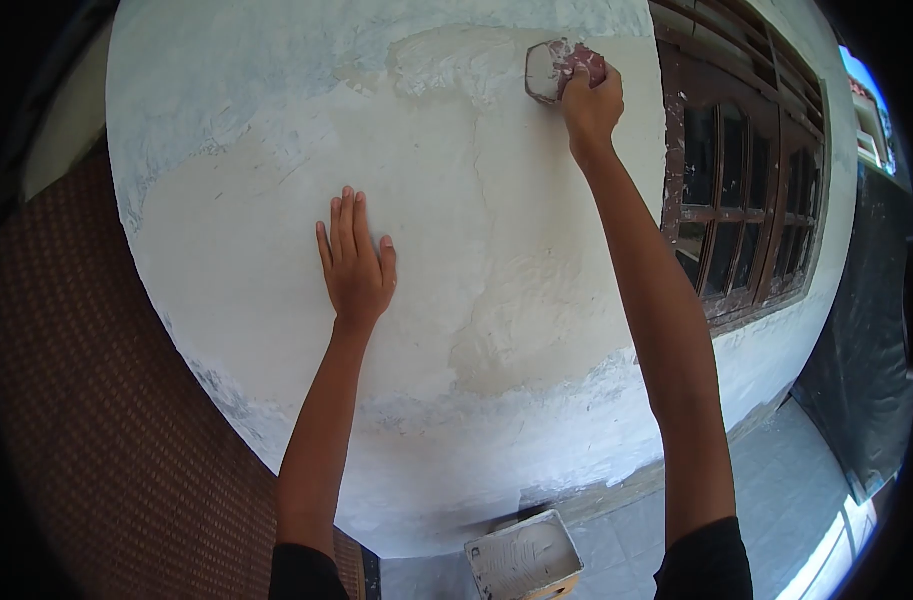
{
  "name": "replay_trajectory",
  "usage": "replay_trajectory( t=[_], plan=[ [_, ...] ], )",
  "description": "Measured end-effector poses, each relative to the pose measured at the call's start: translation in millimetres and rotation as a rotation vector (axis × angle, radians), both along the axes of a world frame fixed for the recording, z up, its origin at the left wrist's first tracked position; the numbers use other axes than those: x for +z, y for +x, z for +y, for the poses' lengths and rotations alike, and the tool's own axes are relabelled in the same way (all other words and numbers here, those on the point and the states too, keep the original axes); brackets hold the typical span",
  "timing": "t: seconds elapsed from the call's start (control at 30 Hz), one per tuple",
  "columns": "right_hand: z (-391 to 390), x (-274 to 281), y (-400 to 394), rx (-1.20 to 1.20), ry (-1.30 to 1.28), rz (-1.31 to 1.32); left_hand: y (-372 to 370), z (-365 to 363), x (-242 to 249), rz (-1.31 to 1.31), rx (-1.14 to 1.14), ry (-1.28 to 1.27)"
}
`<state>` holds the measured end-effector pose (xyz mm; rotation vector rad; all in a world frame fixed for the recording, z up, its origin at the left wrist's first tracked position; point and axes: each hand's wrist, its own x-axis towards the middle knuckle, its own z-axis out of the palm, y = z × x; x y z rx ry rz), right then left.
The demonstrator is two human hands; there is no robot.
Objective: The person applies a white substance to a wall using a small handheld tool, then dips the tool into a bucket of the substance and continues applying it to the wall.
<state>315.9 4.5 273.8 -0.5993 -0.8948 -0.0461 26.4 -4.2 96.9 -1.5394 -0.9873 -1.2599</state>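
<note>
My left hand (357, 265) lies flat against the wall (427, 240), fingers pointing up and slightly apart, holding nothing. Higher up and to the right, my right hand (595, 105) grips a maroon tool smeared with white filler (549, 72). Its left part is a pale, angular, flat face with a dark rim; its exact kind is hard to make out. The tool is at the wall near the upper left corner of the window; whether it touches cannot be told. Around it, the wall has a patch of damp-looking, rough beige filler (447, 65).
Right of my right arm is a brown wooden window (737, 190) with dark panes. Below stands a tray of white filler (527, 555) on a grey sheet-covered floor (627, 550). A brown woven screen (107, 400) runs along the left, and a dark sheet (877, 330) hangs at the right.
</note>
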Motion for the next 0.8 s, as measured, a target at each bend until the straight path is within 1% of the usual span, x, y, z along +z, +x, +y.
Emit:
replay_trajectory(
  t=[0.03,0.07,0.13,0.17,0.2,0.27,0.33,0.37,0.4,0.47,0.5,0.53,0.6,0.67,0.7,0.73,0.8],
  plan=[
    [0,1,5,0.027,0.001,0.076,0,0,-2,-0.002,0.010,-0.003],
    [3,-1,3,0.032,-0.003,0.076,0,-1,-3,-0.002,0.015,-0.007],
    [2,-8,-10,0.284,0.190,-0.057,0,1,-5,0.006,0.022,0.003],
    [-3,-16,-15,0.103,0.143,-0.274,1,1,-6,0.003,0.022,0.003],
    [-3,-22,-19,-0.058,0.067,-0.416,1,1,-7,-0.008,0.030,0.005],
    [-6,-22,-18,-0.111,-0.062,-0.343,3,1,-13,-0.013,0.039,0.005],
    [-5,-14,-6,0.008,-0.026,-0.011,2,0,-22,-0.008,0.039,-0.049],
    [-5,-13,2,0.117,-0.034,0.105,2,0,-25,-0.010,0.045,-0.045],
    [-5,-16,-1,0.123,-0.032,0.103,3,0,-28,-0.002,0.048,-0.037],
    [-5,-24,-7,0.490,0.183,0.042,3,1,-34,0.005,0.051,-0.031],
    [-2,-33,-10,0.149,0.145,-0.205,4,1,-35,-0.001,0.052,-0.047],
    [1,-39,-9,-0.067,0.053,-0.390,4,0,-37,-0.006,0.051,-0.063],
    [3,-44,-1,-0.160,-0.019,-0.275,5,0,-42,-0.003,0.050,-0.064],
    [2,-38,14,0.029,-0.025,0.120,4,0,-47,0.001,0.051,-0.061],
    [-3,-38,19,0.161,0.015,0.223,5,-1,-50,0.006,0.056,-0.068],
    [-6,-43,17,0.159,0.018,0.222,5,-2,-52,0.012,0.059,-0.077],
    [-9,-55,13,0.228,0.088,-0.122,5,-3,-54,0.000,0.052,-0.101]
  ],
)
